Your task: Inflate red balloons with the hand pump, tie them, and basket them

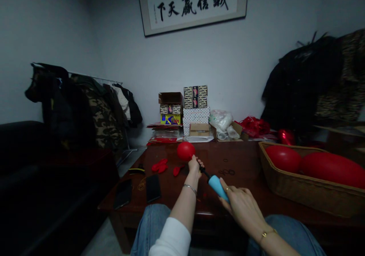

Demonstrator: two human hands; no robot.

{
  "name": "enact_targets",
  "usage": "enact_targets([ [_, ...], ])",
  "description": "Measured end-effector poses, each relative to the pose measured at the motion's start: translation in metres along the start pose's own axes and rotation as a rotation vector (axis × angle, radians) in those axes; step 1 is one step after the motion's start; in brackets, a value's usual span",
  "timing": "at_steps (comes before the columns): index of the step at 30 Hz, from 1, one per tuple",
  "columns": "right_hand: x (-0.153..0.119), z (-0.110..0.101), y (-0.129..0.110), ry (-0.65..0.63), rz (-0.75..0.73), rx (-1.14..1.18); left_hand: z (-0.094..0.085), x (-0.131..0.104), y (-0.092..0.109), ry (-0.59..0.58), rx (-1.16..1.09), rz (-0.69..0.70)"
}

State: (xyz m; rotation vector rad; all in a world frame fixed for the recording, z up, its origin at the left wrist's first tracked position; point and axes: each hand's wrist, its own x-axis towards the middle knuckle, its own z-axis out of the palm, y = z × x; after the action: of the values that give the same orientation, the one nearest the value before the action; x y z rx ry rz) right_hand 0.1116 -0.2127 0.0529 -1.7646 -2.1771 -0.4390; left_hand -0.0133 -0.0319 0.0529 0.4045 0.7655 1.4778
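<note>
A small, partly inflated red balloon (185, 150) sits on the nozzle end of a hand pump (217, 187) with a light blue barrel and a black tip. My left hand (195, 165) is closed around the balloon's neck and the pump's tip. Wrapped round the blue barrel, my right hand (242, 203) holds the pump at a slant above the table. Uninflated red balloons (160, 165) lie on the table left of my left hand, and one more flat balloon (177, 170) is closer to it.
A wicker basket (309, 198) with large red balloons stands at the right. Two dark phone-like slabs (153, 188) lie at the left, near a yellow-edged tool (137, 170). Black rings (228, 172) lie mid-table. Stacked boxes (196, 115) stand along the back.
</note>
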Motion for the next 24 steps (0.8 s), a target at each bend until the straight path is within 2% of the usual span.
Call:
enact_targets([
  [5,0.022,0.002,-0.01,-0.048,0.04,-0.054,0.003,-0.008,-0.012,0.011,0.056,-0.036],
  [9,0.024,0.01,-0.012,-0.029,0.048,-0.054,0.002,-0.007,-0.015,0.005,0.086,-0.023],
  [16,0.004,0.015,-0.007,0.056,0.008,-0.028,-0.006,0.003,-0.015,0.02,0.056,-0.035],
  [24,-0.036,0.02,0.014,0.162,-0.052,0.049,-0.013,0.014,0.005,0.043,0.018,-0.013],
])
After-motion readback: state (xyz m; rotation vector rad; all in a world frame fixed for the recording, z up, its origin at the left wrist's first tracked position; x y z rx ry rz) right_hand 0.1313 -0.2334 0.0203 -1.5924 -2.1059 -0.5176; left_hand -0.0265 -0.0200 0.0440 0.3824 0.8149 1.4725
